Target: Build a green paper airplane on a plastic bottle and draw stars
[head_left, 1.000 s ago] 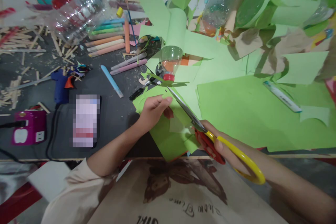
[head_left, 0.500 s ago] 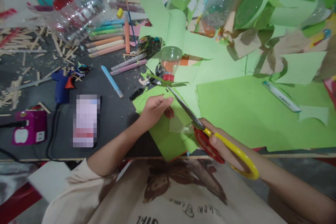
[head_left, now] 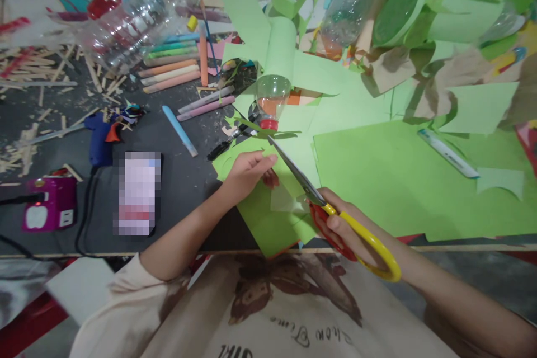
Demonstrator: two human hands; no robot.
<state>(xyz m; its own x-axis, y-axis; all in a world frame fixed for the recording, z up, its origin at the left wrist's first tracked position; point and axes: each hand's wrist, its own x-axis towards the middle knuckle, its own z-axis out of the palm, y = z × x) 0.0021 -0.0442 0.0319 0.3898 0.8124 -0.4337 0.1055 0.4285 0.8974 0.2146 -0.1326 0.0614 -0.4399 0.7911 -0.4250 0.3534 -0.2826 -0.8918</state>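
My right hand (head_left: 342,226) grips a pair of scissors (head_left: 300,176) with one yellow and one red handle. The blades lie together and point up and left, their tips just past my left fingertips. My left hand (head_left: 249,173) is closed in a pinch on a small piece of green paper, mostly hidden by the fingers. Under both hands lie overlapping green paper sheets (head_left: 262,229). Just beyond the scissor tips is a clear plastic bottle (head_left: 272,95) with a red cap, wrapped in light green paper with wing-like pieces.
Left of my arm lie a phone (head_left: 138,193), a blue glue gun (head_left: 99,137) and a purple power adapter (head_left: 49,204). Several markers (head_left: 172,70), wooden sticks (head_left: 25,64) and plastic bottles (head_left: 138,22) are behind. A cutter (head_left: 447,152) rests on large green sheets (head_left: 377,190) at right.
The scissors' yellow handle has moved left and up toward the red one, bringing the blades together. My left hand has barely moved.
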